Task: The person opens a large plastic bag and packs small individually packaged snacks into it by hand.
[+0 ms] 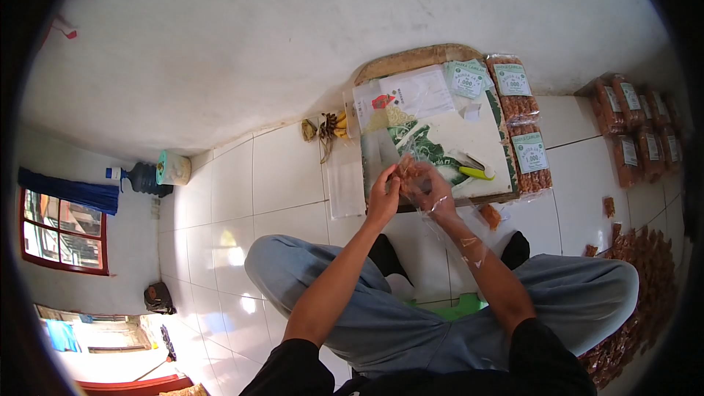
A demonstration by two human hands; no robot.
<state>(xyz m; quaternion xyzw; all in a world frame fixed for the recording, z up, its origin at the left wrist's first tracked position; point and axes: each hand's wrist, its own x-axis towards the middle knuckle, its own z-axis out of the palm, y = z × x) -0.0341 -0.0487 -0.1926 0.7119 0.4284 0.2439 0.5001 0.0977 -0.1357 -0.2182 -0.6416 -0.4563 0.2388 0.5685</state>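
Near the front edge of a low board (pixel 469 132), both hands meet at a clear plastic bag (pixel 434 229) with small brown pieces at its top. My left hand (pixel 384 194) has its fingers closed on the brown pieces (pixel 407 169). My right hand (pixel 434 192) is inside or behind the clear plastic, which hangs down over the right forearm; its fingers are partly hidden. Just right of the hands, a green-handled tool (pixel 477 171) lies on the board. Behind them are a white printed plastic sheet (pixel 418 94) and green-and-white labels (pixel 468 79).
Labelled brown packs (pixel 529 155) stand along the board's right side, with more packs (pixel 636 125) at the far right. Loose brown pieces (pixel 638 271) are piled at lower right. Bananas (pixel 340 125) lie left of the board. An orange-brown piece (pixel 490 215) is near the front edge.
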